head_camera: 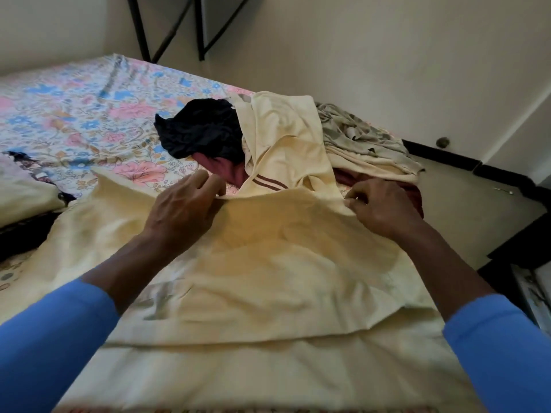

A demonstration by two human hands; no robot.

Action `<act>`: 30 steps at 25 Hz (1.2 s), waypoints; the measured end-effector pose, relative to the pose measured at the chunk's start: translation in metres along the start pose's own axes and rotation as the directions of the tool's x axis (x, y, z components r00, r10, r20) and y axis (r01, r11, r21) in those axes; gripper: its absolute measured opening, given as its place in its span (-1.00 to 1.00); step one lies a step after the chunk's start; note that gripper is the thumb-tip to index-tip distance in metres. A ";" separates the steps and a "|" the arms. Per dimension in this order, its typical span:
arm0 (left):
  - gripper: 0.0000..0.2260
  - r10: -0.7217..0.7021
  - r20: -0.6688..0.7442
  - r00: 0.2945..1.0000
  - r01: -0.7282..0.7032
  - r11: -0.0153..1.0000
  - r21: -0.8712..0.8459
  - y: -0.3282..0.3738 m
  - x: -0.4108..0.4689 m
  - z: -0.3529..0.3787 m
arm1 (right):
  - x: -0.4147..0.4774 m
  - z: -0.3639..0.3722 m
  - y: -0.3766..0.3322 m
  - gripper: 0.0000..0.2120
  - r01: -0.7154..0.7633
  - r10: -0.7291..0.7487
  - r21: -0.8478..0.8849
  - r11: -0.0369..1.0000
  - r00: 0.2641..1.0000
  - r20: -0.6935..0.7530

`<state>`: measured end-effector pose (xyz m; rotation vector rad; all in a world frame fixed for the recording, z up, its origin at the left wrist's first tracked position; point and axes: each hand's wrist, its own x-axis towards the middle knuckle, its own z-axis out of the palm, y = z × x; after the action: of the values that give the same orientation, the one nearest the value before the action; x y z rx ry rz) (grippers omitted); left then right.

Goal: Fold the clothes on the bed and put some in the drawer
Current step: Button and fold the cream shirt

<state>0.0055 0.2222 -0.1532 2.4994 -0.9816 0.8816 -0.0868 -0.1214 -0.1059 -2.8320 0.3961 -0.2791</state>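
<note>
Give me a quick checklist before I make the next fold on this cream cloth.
1. Left hand pinches the cream cloth at its far edge: ok.
2. Right hand pinches the same edge: ok.
3. Cloth lies smooth: not ok, creases across the middle.
4. Far edge free of the striped garment: cannot tell, they overlap there.
5. Black garment out of the way: ok, it lies beyond both hands.

The maroon garment [219,169] lies mostly hidden beneath the cream garment [286,144]. The black metal frame [137,25] is cropped by the top edge. The small floor object [504,190] is unidentifiable.
</note>
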 end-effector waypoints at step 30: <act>-0.14 -0.723 0.411 0.555 0.553 0.690 0.467 -0.082 -0.152 -0.085 | -0.225 0.143 -0.082 -0.49 0.166 -0.196 -0.147 0.975 0.956 -0.219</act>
<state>-0.0615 0.3981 -0.1914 3.0955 0.0600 0.0014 -0.2472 0.0539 -0.2516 -2.9744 0.2052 -0.6492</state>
